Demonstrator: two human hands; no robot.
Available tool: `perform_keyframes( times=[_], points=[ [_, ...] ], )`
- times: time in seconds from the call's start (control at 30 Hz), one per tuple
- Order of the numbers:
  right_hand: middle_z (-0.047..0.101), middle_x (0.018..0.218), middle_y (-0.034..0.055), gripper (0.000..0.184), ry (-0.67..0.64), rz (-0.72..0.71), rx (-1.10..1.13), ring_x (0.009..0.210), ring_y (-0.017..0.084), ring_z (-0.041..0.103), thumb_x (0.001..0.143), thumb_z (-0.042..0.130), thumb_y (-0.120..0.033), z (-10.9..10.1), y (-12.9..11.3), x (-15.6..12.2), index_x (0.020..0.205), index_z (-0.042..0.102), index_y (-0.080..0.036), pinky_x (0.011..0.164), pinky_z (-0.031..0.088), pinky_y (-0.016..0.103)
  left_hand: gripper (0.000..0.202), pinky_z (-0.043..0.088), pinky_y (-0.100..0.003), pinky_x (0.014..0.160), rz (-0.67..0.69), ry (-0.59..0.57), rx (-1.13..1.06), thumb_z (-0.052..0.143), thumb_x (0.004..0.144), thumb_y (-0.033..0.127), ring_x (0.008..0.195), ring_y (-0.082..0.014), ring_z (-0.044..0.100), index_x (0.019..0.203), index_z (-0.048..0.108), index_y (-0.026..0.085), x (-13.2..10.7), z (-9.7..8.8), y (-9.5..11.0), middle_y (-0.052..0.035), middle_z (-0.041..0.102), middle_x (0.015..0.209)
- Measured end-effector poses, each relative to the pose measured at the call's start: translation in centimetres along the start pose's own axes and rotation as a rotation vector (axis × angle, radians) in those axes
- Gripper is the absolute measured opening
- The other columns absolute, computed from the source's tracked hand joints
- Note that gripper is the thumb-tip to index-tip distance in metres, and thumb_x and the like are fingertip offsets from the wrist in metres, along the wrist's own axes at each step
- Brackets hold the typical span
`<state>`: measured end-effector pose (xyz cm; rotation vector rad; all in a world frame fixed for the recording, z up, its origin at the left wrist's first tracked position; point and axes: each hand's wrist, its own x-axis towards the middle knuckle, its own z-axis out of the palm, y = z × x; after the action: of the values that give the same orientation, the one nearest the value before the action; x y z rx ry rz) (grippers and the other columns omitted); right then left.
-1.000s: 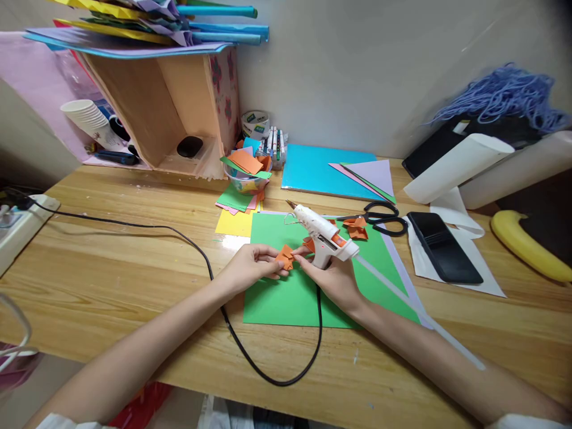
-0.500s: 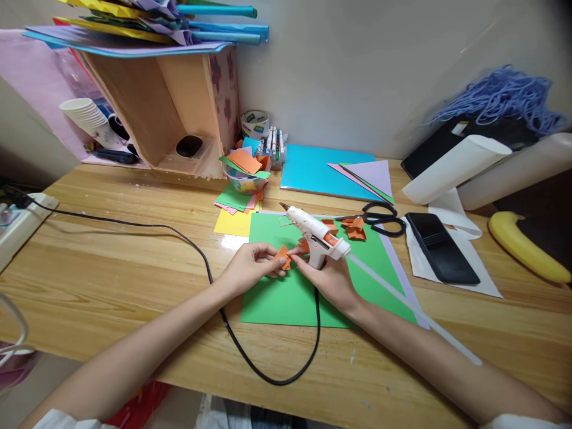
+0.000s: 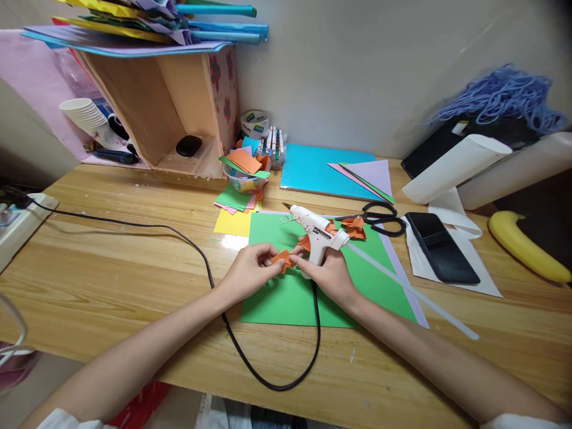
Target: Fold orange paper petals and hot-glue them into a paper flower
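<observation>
1. L hand: your left hand (image 3: 247,272) is closed in a narrow pinch, thumb and fingertips clamped on the orange paper piece (image 3: 280,260). The piece sits at the fingertips, on the right side of the hand, just above the green sheet (image 3: 286,304).
2. R hand: your right hand (image 3: 329,275) is wrapped around the grip of the glue gun (image 3: 314,228). Its fingertips reach left and touch the right edge of the same orange piece, so the piece lies between both hands.
3. Gun pos.: the body tilts over the R hand, with the nozzle pointing up-left, away from you and well clear of the piece. The glue stick (image 3: 411,292) projects from the rear to the lower right. The cord (image 3: 250,357) loops off the near edge of the table (image 3: 111,268).
4. Ref.: more orange pieces (image 3: 356,228) lie just behind the gun, beside the scissors (image 3: 385,218). Phone (image 3: 440,247) and banana (image 3: 522,247) are well apart, far right.
</observation>
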<state>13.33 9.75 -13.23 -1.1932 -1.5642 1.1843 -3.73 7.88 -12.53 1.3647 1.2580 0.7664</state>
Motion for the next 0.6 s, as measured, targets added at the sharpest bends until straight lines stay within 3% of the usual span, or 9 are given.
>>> perform_keyframes(
  times=[0.23,0.6],
  points=[
    [0.062,0.068,0.0026,0.032,-0.032,0.091,0.042,0.05,0.011,0.053,0.068,0.067,-0.039,0.15,-0.13,-0.1,0.083,0.054,-0.014,0.046,0.045,0.024,0.028,0.037,-0.019,0.052,0.082,0.021,0.068,0.047,0.083,0.037,0.057,-0.0089,0.047,0.07,0.057,0.014,-0.22,0.05,0.24,0.0006,0.054,0.062],
    [0.062,0.069,0.0027,0.035,-0.045,0.106,0.059,0.053,0.012,0.055,0.068,0.068,-0.039,0.09,-0.06,-0.12,0.088,0.054,-0.013,0.048,0.046,0.024,0.028,0.038,-0.021,0.056,0.09,0.039,0.063,0.049,0.082,0.038,0.062,-0.0111,0.051,0.075,0.061,0.013,-0.23,-0.06,0.48,-0.0012,0.059,0.067]
  ],
)
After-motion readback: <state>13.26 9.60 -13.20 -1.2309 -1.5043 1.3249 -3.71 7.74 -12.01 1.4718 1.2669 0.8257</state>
